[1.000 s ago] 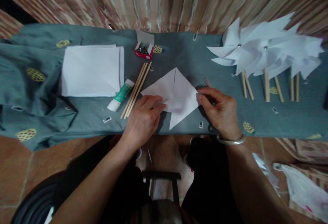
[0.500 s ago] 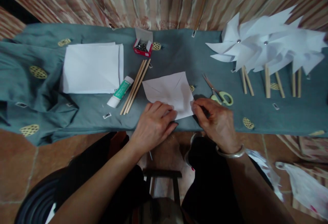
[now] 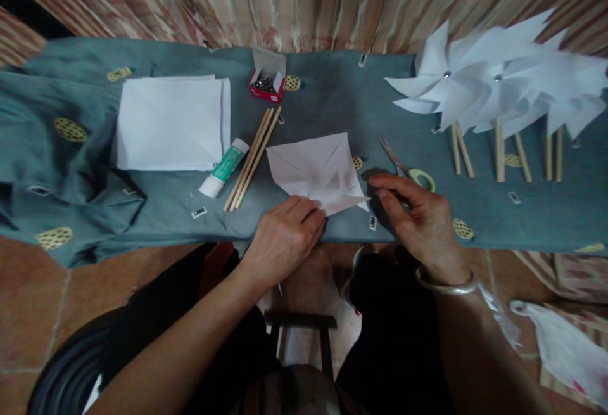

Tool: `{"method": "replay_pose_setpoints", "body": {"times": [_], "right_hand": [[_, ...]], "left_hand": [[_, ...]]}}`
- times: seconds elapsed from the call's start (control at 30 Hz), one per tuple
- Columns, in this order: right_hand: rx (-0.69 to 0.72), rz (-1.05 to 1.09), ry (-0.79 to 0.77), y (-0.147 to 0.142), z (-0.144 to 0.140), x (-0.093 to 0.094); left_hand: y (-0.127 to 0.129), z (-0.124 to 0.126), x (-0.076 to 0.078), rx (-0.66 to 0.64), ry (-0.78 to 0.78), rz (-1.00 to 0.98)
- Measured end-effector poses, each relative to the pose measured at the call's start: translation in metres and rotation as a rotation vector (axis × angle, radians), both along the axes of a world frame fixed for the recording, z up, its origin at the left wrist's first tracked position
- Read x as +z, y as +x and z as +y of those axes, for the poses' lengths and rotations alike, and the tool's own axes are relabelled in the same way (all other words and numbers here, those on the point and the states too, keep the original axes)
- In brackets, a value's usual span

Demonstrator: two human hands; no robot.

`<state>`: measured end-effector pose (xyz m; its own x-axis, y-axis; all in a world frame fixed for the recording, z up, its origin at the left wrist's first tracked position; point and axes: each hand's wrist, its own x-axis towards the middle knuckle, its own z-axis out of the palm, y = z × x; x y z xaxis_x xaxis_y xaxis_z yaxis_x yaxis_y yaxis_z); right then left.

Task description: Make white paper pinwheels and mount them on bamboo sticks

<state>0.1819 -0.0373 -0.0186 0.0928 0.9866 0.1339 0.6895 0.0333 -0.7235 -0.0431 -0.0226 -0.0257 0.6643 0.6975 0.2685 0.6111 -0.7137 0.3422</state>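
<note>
Fingers: left hand [image 3: 285,237] fingertips [image 3: 311,211] together, pressing the near edge of the creased paper square [image 3: 316,171]; right hand [image 3: 420,218] fingers loosely curled, holding nothing.
Relation: scissors [image 3: 407,171] lie just beyond the right fingertips, long axis diagonal; right hand nearer.
Cloth-covered table [image 3: 332,98]: one.
Pinwheels [image 3: 494,79]: several, overlapping.
Paper stack [image 3: 171,123]: one.
Sticks [image 3: 251,158]: three loose.
Glue tube [image 3: 223,168]: one.
Pin box [image 3: 266,85]: one.

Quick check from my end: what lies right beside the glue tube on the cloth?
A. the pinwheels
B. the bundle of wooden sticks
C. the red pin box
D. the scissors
B: the sticks lie just to the right of the glue tube, while the scissors are over by the right hand.
</note>
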Motion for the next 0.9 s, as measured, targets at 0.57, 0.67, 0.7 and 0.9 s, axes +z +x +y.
{"method": "replay_pose_setpoints", "body": {"times": [0.57, 0.67, 0.7, 0.9], "right_hand": [[0.181, 0.445, -0.121, -0.012, 0.012, -0.004], [0.174, 0.447, -0.09, -0.012, 0.014, -0.007], [0.173, 0.44, -0.085, -0.012, 0.014, -0.009], [0.139, 0.295, -0.067, -0.019, 0.014, -0.01]], "left_hand": [[-0.003, -0.001, 0.003, -0.016, -0.039, 0.038], [-0.004, -0.001, 0.005, -0.012, -0.045, 0.044], [-0.004, -0.001, 0.005, -0.016, -0.043, 0.045], [-0.003, -0.003, 0.004, -0.03, -0.028, 0.021]]}}
